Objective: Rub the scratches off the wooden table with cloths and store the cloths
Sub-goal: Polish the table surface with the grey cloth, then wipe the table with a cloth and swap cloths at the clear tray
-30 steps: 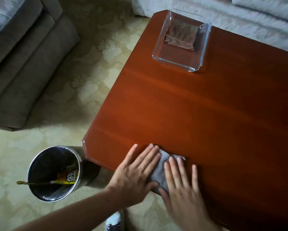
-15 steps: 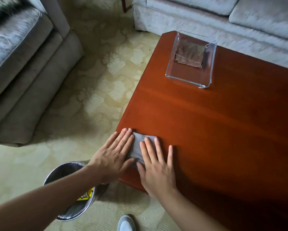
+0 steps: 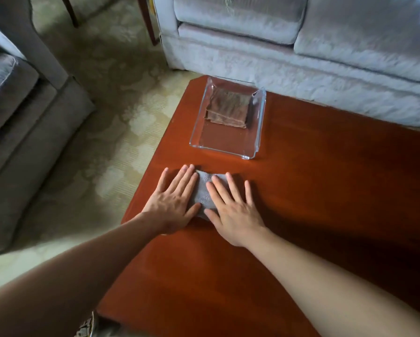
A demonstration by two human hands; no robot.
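Pressing flat on a folded grey cloth (image 3: 202, 190), the left hand (image 3: 172, 203) and the right hand (image 3: 234, 210) lie side by side near the left edge of the wooden table (image 3: 338, 190). The grip of each hand is wide: all fingers are straight and slightly spread, palms down, with nothing pinched or enclosed. The cloth shows only in the gap between the 2 hands, touching the table surface. Just beyond the fingertips stands a clear tray (image 3: 222, 139), apart from the hands; 1 folded brown cloth (image 3: 228, 109) lies in its far half. A pale sofa (image 3: 301, 59) runs along the table's far side, a grey armchair (image 3: 26, 122) stands to the left, and patterned carpet (image 3: 126, 110) covers the floor between them.
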